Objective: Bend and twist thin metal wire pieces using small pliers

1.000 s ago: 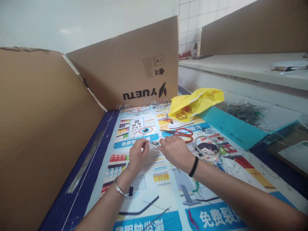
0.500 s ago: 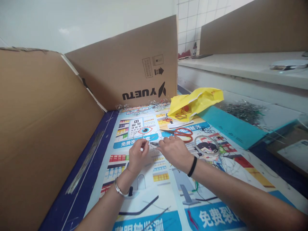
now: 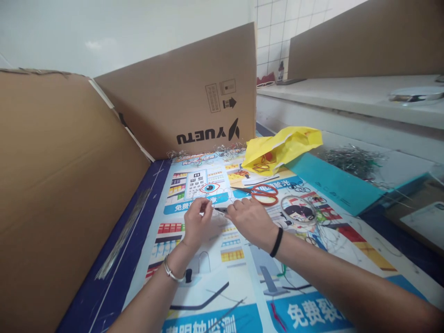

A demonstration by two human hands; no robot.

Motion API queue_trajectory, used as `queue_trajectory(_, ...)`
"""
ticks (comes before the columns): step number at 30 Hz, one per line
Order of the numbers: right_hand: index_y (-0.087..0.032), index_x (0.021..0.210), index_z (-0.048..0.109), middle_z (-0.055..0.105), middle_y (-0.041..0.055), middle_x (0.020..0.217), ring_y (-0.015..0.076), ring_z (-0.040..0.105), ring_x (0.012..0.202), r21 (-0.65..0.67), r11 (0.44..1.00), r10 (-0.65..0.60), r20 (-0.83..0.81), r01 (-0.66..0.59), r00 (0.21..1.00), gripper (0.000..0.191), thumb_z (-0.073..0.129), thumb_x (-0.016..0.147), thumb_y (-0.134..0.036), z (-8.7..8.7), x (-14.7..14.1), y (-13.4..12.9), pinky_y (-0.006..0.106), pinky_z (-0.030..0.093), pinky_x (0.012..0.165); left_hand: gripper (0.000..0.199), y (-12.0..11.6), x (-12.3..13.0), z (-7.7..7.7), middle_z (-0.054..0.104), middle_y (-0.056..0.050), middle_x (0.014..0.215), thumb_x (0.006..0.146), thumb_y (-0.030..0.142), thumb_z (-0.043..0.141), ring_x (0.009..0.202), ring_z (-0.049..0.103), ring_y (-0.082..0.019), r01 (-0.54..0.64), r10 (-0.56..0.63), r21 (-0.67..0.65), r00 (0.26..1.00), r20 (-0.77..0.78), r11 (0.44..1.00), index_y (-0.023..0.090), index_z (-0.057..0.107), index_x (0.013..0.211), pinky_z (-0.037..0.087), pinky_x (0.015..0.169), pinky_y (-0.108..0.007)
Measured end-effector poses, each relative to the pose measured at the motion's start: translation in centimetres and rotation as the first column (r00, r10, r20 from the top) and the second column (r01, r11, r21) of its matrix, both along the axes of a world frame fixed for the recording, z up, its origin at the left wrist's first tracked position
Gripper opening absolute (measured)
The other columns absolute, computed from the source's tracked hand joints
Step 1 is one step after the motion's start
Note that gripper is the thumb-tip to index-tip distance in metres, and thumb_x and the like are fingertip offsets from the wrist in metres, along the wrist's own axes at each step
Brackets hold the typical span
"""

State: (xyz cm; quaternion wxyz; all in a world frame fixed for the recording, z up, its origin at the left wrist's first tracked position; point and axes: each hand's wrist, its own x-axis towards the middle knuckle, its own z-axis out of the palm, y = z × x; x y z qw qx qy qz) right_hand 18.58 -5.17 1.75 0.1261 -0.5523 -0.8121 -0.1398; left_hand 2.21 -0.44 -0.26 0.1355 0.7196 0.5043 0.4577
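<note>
Pliers point toward left hand, long axis crosswise

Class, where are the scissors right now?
In the head view, the orange-handled scissors lie on the printed sheet, just beyond the right hand, nearer than the yellow bag.

scissors lie on the poster, before the bag, right of the eye chart.

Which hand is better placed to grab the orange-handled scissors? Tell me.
Likely the right hand: the scissors lie just beyond it, farther from the left hand. The right holds a slim tool, though.
</note>
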Motion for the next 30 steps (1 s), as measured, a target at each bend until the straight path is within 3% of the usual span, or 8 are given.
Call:
queue_trajectory(6,-0.016,0.085,0.059,0.063,0.0064,0.078,0.0179,0.055,0.076,0.015,1.000,-0.002,-0.119,0.004,0.993,0.029,0.048,0.086,-0.043,1.7,0.8,0.3,0.028,0.032,0.066,0.011,1.0,-1.2,0.3,0.062,-0.002,0.079,0.083,0.027,0.048,0.073,0.056,-0.013,0.133,-0.131,0.092,0.991,-0.026,0.987,0.020,0.057,0.084,0.045,0.070,-0.025)
queue_trajectory(12,-0.018,0.085,0.061,0.062,0.0035,0.080,0.0136,0.055,0.075,0.022,1.000,0.021,-0.341,-0.015,0.940,0.031,0.045,0.087,-0.044,3.9,2.8,0.8,0.024,0.034,0.063,0.011,1.3,-2.0,3.4,0.064,-0.004,0.084,0.083,0.023,0.049,0.088,0.056,-0.018,0.319,-0.300,0.094,0.937,-0.179,0.943,0.022,0.060,0.081,0.043,0.082,-0.033)
queue_trajectory(15,-0.018,0.082,0.061,0.060,0.0011,0.073,0.0113,0.052,0.067,-0.099,0.993,0.013,-0.429,-0.061,0.903,0.033,0.042,0.088,-0.045,3.9,3.4,1.3,0.022,0.031,0.056,0.012,0.8,-2.3,5.1,0.065,-0.005,0.084,0.083,0.027,0.051,0.084,0.058,-0.017,0.434,-0.432,-0.023,0.889,-0.153,0.900,0.023,0.062,0.081,0.045,0.081,-0.033)
queue_trajectory(17,-0.017,0.074,0.060,0.055,-0.0012,0.064,0.0099,0.048,0.060,-0.242,0.956,0.036,-0.455,-0.163,0.890,0.035,0.042,0.087,-0.046,3.6,3.4,1.5,0.021,0.029,0.052,0.014,0.4,-2.6,5.9,0.066,-0.005,0.085,0.083,0.028,0.051,0.086,0.059,-0.017,0.495,-0.501,-0.078,0.858,-0.113,0.865,0.023,0.063,0.083,0.046,0.082,-0.032)
queue_trajectory(21,-0.016,0.071,0.055,0.047,-0.0034,0.060,0.0085,0.042,0.057,-0.420,0.819,0.053,-0.622,-0.390,0.781,0.038,0.040,0.087,-0.046,2.6,3.3,2.0,0.021,0.029,0.050,0.017,-0.2,-2.9,7.1,0.067,-0.005,0.084,0.083,0.027,0.049,0.085,0.060,-0.016,0.544,-0.551,-0.095,0.830,-0.083,0.834,0.024,0.066,0.083,0.046,0.083,-0.031)
queue_trajectory(26,-0.015,0.070,0.053,0.040,-0.0044,0.061,0.0079,0.036,0.058,-0.454,0.700,0.063,-0.729,-0.550,0.682,0.038,0.044,0.084,-0.050,1.5,2.7,2.0,0.020,0.029,0.051,0.015,-0.6,-2.8,7.3,0.066,-0.005,0.083,0.081,0.030,0.051,0.084,0.060,-0.017,0.576,-0.572,-0.180,0.816,0.078,0.797,0.024,0.065,0.080,0.047,0.082,-0.031)
queue_trajectory(30,-0.015,0.071,0.053,0.040,-0.0042,0.063,0.0079,0.035,0.059,-0.422,0.688,0.078,-0.766,-0.591,0.638,0.036,0.045,0.085,-0.047,1.4,2.2,1.6,0.021,0.030,0.053,0.014,-0.8,-2.6,7.1,0.066,-0.005,0.083,0.080,0.030,0.052,0.082,0.061,-0.016,0.565,-0.536,-0.217,0.825,0.180,0.796,0.024,0.065,0.079,0.050,0.079,-0.031)
